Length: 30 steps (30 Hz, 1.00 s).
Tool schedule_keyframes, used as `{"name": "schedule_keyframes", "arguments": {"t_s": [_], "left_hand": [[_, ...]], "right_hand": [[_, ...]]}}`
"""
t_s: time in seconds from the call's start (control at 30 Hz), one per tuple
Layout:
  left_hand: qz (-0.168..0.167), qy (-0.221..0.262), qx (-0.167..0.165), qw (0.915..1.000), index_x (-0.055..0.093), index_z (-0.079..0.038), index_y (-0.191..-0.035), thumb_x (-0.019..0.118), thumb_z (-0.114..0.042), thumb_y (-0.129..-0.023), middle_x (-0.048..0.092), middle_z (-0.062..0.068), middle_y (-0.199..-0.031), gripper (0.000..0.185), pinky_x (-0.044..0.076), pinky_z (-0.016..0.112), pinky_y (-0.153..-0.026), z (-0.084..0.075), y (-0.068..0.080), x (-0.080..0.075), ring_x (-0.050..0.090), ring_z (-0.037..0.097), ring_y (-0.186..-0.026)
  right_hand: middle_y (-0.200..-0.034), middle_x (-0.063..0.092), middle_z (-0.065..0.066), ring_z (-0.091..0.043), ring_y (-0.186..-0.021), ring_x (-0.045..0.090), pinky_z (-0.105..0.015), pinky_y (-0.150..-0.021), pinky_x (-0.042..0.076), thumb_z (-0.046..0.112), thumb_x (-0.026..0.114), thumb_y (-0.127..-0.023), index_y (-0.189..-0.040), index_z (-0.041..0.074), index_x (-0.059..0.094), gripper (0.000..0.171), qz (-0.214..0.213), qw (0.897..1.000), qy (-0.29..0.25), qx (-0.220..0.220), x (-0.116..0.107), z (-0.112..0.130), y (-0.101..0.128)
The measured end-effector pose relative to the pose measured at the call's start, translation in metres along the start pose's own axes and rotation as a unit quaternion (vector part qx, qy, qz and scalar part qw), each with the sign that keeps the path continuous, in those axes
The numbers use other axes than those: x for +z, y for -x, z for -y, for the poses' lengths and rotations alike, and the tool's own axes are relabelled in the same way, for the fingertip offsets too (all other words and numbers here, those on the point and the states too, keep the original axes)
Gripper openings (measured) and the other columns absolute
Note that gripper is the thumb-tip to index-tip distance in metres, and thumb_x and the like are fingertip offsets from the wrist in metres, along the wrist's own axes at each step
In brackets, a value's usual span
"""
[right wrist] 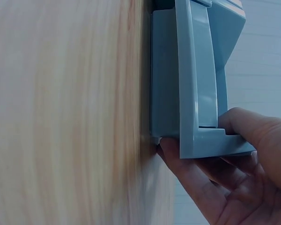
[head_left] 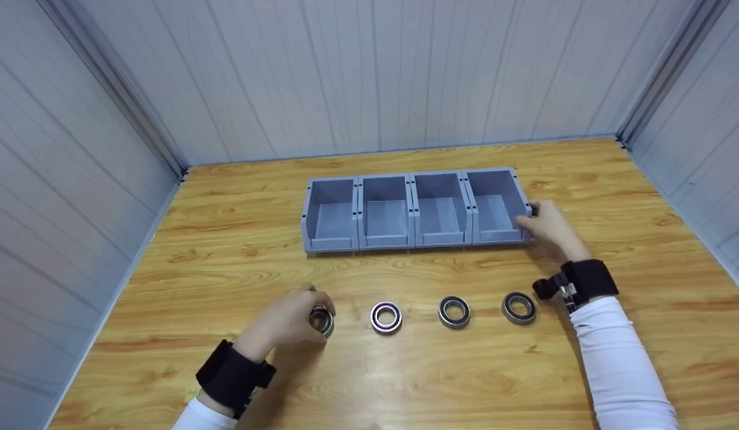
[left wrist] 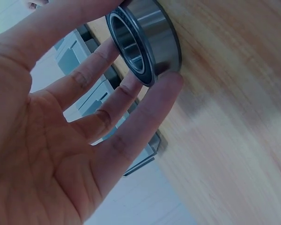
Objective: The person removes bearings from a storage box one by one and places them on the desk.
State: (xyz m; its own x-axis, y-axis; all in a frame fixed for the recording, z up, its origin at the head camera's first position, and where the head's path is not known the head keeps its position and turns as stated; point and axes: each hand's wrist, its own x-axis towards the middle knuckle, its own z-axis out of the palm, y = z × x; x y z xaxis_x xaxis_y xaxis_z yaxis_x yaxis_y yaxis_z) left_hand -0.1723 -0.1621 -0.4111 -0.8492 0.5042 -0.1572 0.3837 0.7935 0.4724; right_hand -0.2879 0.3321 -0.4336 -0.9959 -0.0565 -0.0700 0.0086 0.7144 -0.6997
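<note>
Between thumb and fingertips my left hand (head_left: pixel 289 316) holds a ball bearing (head_left: pixel 323 322) by its rim, at the left end of a row of bearings. In the left wrist view that bearing (left wrist: pixel 147 40) shows a shiny steel outer ring and dark seal, tilted in the fingers. My right hand (head_left: pixel 548 227) grips the right side wall of the rightmost grey bin (head_left: pixel 495 209). The right wrist view shows the thumb inside the bin (right wrist: pixel 203 75) and the fingers outside, under its edge. All the bins' visible floors are bare.
On the wooden table (head_left: pixel 405 382) lie three more bearings: one with a purplish ring (head_left: pixel 386 317), a dark-sealed one (head_left: pixel 454 312) and another dark one (head_left: pixel 519 308) near the right wrist. Several joined grey bins (head_left: pixel 386 215) stand behind them. White panel walls (head_left: pixel 375 77) enclose the table.
</note>
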Motion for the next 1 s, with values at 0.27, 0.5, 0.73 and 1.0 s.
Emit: {"name": "schedule_keyframes", "arguments": {"t_s": [0.27, 0.5, 0.73, 1.0], "left_hand": [[0.001, 0.001, -0.013, 0.9999, 0.072, -0.011, -0.103, 0.086, -0.009, -0.064, 0.062, 0.006, -0.103, 0.042, 0.057, 0.045, -0.082, 0.000, 0.002, 0.001, 0.062, 0.023, -0.095], [-0.002, -0.008, -0.008, 0.9999, 0.072, -0.010, -0.104, 0.087, -0.009, -0.064, 0.063, 0.006, -0.102, 0.043, 0.058, 0.046, -0.081, 0.001, 0.000, 0.001, 0.064, 0.023, -0.093], [0.002, -0.014, -0.002, 0.9999, 0.072, -0.010, -0.104, 0.089, -0.012, -0.065, 0.063, 0.007, -0.103, 0.042, 0.059, 0.047, -0.084, -0.001, 0.000, 0.000, 0.064, 0.023, -0.094], [0.016, -0.032, 0.006, 0.9994, 0.071, -0.008, -0.106, 0.088, -0.022, -0.074, 0.064, 0.009, -0.103, 0.039, 0.059, 0.043, -0.081, -0.002, -0.003, -0.009, 0.065, 0.023, -0.095]], "right_hand": [[-0.086, 0.065, -0.012, -0.001, -0.063, 0.052, -0.015, -0.057, 0.047, 0.011, 0.060, -0.095, -0.118, -0.016, 0.059, 0.035, -0.011, 1.000, 0.020, -0.002, 0.001, 0.001, 0.000], [-0.094, 0.066, -0.021, -0.003, -0.065, 0.054, -0.014, -0.057, 0.050, 0.009, 0.058, -0.095, -0.124, -0.018, 0.056, 0.040, -0.005, 1.000, 0.009, 0.012, 0.001, 0.003, -0.001], [-0.099, 0.066, -0.028, -0.002, -0.061, 0.054, -0.015, -0.055, 0.049, 0.013, 0.058, -0.098, -0.137, -0.020, 0.048, 0.052, -0.002, 1.000, 0.023, 0.017, -0.001, 0.003, -0.003], [-0.094, 0.069, -0.026, -0.004, -0.059, 0.056, -0.018, -0.056, 0.048, 0.017, 0.057, -0.100, -0.145, -0.018, 0.042, 0.058, 0.003, 0.999, 0.035, 0.013, -0.006, 0.008, -0.005]]}}
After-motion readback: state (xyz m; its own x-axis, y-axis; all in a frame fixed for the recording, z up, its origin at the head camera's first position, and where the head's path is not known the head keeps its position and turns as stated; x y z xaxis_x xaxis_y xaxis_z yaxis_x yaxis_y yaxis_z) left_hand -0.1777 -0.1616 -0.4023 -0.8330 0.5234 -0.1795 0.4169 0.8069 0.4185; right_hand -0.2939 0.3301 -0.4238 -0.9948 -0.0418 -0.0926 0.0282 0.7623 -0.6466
